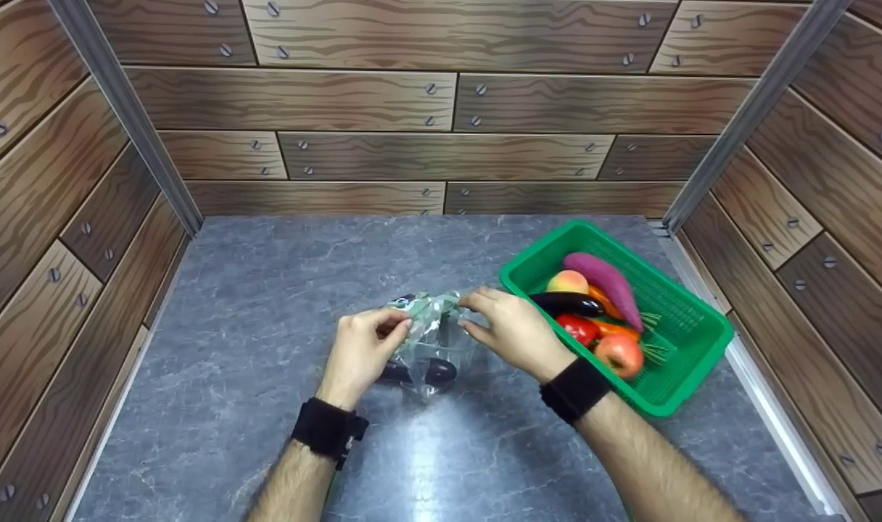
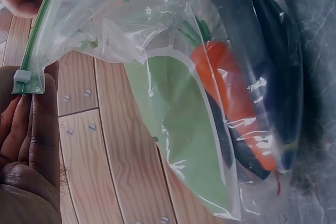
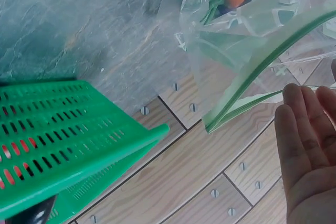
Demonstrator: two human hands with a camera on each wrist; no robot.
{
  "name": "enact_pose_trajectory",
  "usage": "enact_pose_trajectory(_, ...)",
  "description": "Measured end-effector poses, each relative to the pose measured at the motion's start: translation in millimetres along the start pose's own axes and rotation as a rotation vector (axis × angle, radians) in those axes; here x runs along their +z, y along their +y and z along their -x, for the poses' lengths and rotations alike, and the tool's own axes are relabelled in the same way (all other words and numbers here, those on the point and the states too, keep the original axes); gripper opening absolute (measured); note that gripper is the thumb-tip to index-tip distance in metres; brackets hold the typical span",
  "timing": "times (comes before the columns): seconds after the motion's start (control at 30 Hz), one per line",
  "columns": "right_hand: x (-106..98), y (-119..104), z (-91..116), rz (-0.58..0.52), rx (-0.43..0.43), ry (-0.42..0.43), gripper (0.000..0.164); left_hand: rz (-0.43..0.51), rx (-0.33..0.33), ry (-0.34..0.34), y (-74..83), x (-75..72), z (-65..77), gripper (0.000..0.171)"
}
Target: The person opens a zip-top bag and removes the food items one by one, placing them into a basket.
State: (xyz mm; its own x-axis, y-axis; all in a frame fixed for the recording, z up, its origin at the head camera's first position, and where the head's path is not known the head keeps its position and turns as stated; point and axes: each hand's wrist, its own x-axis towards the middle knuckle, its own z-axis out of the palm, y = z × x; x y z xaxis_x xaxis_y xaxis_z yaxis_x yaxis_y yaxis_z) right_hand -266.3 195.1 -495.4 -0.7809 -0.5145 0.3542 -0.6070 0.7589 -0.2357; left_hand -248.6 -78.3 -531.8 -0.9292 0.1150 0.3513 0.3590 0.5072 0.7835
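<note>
A clear zip bag (image 1: 435,322) with a green-edged mouth lies on the table between both hands. Inside it are a dark eggplant (image 2: 268,61) and an orange carrot (image 2: 226,93) with a green top. The left hand (image 1: 365,348) pinches the bag's mouth between thumb and fingers, at the end with the white slider (image 2: 22,76). On the opposite side, the right hand (image 1: 517,330) has its fingers extended, and their tips touch the bag's rim (image 3: 252,77). Its thumb stands apart from the fingers in the head view.
A green basket (image 1: 691,355) stands to the right, beside the right forearm. It holds a purple sweet potato (image 1: 608,283), an eggplant (image 1: 568,303), carrots, a red vegetable or fruit (image 1: 577,328) and apple-like fruits (image 1: 620,355). Wood-patterned walls (image 1: 368,101) enclose the grey table (image 1: 252,304).
</note>
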Motion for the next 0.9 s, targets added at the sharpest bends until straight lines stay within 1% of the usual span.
enact_pose_trajectory(0.17,7.4,-1.2,1.1,0.018,-0.003,-0.01,0.024,0.006,0.011,-0.002,-2.9,2.2,3.4,0.008)
enact_pose_trajectory(0.47,26.6,-4.6,-3.1,-0.011,0.026,-0.138,0.025,-0.021,0.013,0.0,-7.8,5.8,11.1,0.009)
enact_pose_trajectory(0.57,34.9,-3.0,-4.9,-0.005,0.029,-0.165,0.019,-0.014,0.017,0.001,-9.1,6.9,12.8,0.009)
enact_pose_trajectory(0.77,49.9,-0.5,-5.7,-0.018,0.029,-0.229,0.018,-0.009,0.005,-0.004,-10.2,8.0,15.1,0.01)
enact_pose_trajectory(0.9,57.5,-0.2,-3.9,-0.018,0.004,-0.239,0.016,-0.007,-0.009,-0.015,-10.7,8.3,17.6,0.011)
